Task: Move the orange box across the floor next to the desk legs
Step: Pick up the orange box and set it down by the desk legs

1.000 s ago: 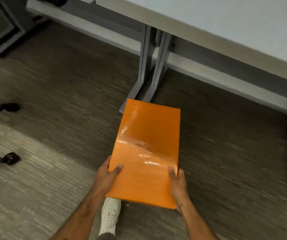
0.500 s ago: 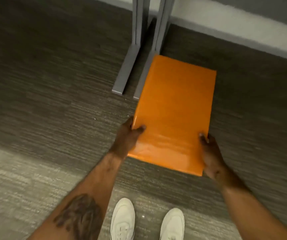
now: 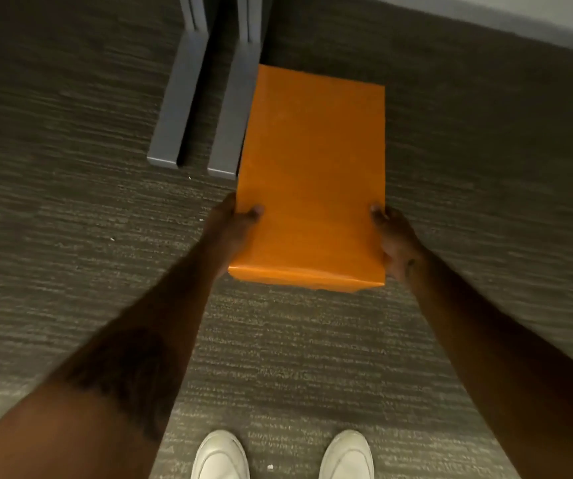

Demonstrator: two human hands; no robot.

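Note:
The orange box is a flat, glossy rectangle lying lengthwise just right of the two grey desk legs, its left edge close against the nearer foot. My left hand grips the box's near left side, thumb on top. On the near right side my right hand holds it the same way. Whether the box rests on the carpet or hangs just above it, I cannot tell.
Dark striped carpet covers the floor. A pale baseboard or wall strip runs along the top right. My two white shoes stand at the bottom edge, below the box.
The box has moved forward and down, from in front of the desk to alongside the right desk foot. The view has tilted downward; the desk top has left the frame.

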